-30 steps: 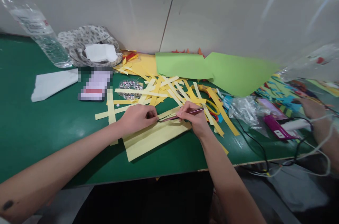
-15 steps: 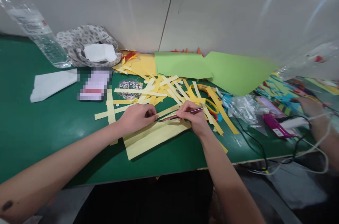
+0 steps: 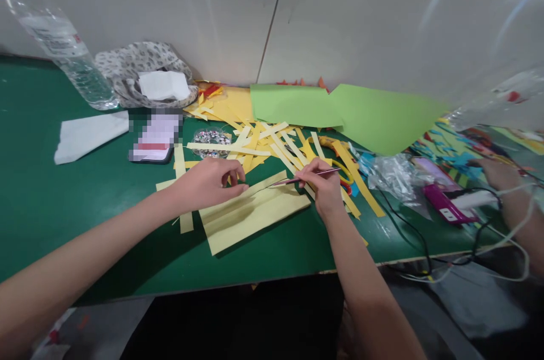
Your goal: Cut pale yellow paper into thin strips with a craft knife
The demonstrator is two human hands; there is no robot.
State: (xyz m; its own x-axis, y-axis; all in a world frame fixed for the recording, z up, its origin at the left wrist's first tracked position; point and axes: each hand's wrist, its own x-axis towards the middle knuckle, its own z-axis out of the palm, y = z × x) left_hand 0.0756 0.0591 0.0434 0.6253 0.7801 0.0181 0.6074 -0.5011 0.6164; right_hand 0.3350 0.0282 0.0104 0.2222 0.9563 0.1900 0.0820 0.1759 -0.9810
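The right hand (image 3: 325,187) has its fingers pinched together on a thin pink metal tool (image 3: 297,179), its tip over a pale yellow folded paper sheet (image 3: 250,211). The left hand (image 3: 208,181), fingers loosely curled and apart, rests on that sheet's left end. The sheet lies flat near the front edge of the green worktop (image 3: 63,201). Beyond lie scattered yellow paper strips (image 3: 272,142), light green paper sheets (image 3: 340,110) and a white wall (image 3: 340,14).

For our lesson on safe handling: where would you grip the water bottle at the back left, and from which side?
Grip the bottle around its clear middle, coming from the front right. It leans towards the wall, cap out of reach at the far left, and the cloth bag crowds its base.
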